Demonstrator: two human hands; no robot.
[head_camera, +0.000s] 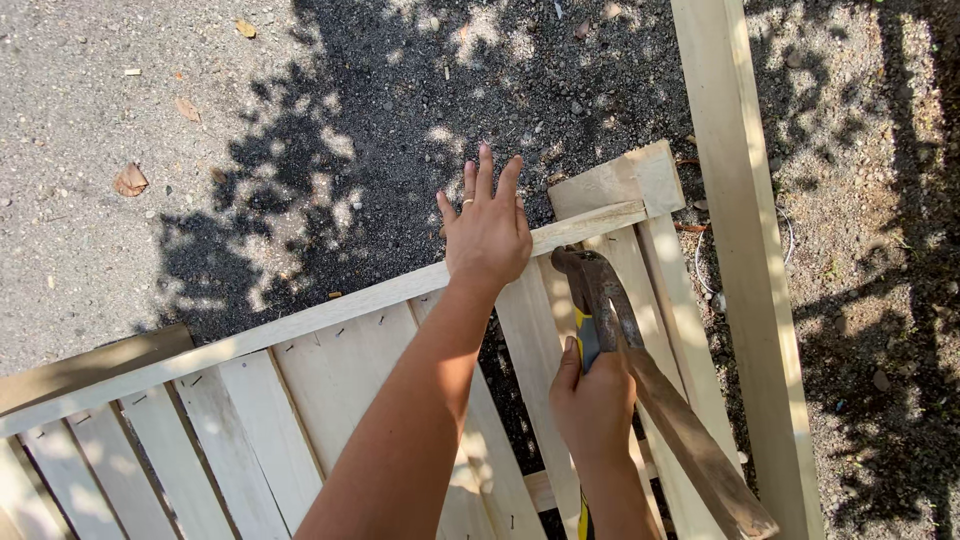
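Hammer (600, 290) gripped in right hand (592, 405), head up.

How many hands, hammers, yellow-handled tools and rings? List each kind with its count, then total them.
Hands: 2 (left hand, right hand)
Hammer: 1
Yellow-handled tool: 1
Ring: 1
Total: 5

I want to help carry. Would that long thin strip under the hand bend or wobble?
Probably a little: the thin wooden strip is long and slender. It looks light. The left hand presses it flat against the slats, so likely it stays put.
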